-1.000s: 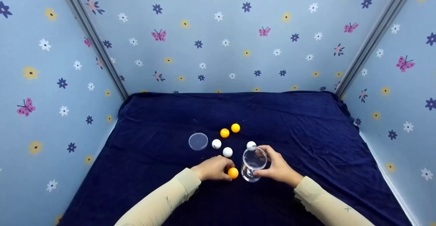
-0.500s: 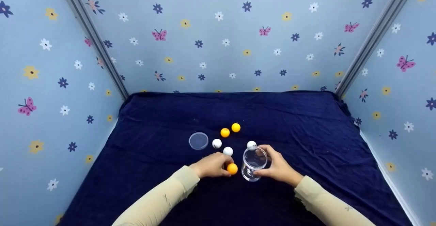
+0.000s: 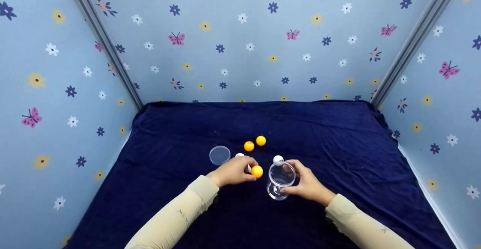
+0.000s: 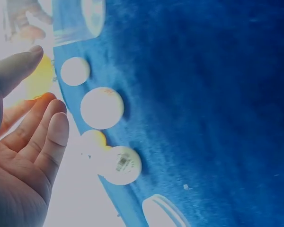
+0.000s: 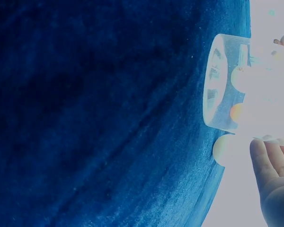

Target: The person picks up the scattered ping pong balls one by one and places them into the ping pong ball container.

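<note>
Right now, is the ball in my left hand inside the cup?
No, your left hand holds the orange ball outside the cup.

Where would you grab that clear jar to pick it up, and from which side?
Probably round the side of the jar, coming from the right, as the right hand does. It is round and upright, so thumb and fingers can wrap it while its top stays open. The left hand, with an orange ball, takes up the other side.
</note>
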Demonstrator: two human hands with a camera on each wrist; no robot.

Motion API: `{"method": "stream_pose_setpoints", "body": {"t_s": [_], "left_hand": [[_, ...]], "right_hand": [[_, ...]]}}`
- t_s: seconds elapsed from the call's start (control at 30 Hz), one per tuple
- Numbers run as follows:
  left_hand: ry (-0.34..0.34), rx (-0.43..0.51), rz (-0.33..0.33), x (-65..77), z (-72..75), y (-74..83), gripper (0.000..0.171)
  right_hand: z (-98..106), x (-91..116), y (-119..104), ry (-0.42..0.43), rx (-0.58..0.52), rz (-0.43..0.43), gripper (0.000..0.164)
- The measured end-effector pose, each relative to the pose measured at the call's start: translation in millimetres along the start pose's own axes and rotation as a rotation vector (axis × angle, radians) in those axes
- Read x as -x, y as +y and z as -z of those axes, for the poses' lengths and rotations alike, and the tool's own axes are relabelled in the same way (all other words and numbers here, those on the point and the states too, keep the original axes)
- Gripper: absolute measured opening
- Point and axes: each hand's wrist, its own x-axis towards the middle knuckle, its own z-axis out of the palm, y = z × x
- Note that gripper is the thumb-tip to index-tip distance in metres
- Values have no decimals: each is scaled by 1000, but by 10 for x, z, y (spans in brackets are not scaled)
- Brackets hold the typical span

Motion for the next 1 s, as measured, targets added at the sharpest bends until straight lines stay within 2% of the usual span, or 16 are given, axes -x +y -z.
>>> {"method": "stream_pose_setpoints", "body": {"t_s": [0.43, 0.77, 1.0], "left_hand": [[104, 81, -37, -109, 220, 88, 33], [123, 119, -88, -148, 299, 216, 35], [112, 108, -123, -171, 325, 320, 35]], "right_hand": [[-8, -3, -4, 1, 2, 4, 80], [4, 0, 0, -2, 8, 0, 81], [0, -7, 1, -7, 6, 17, 81]]}}
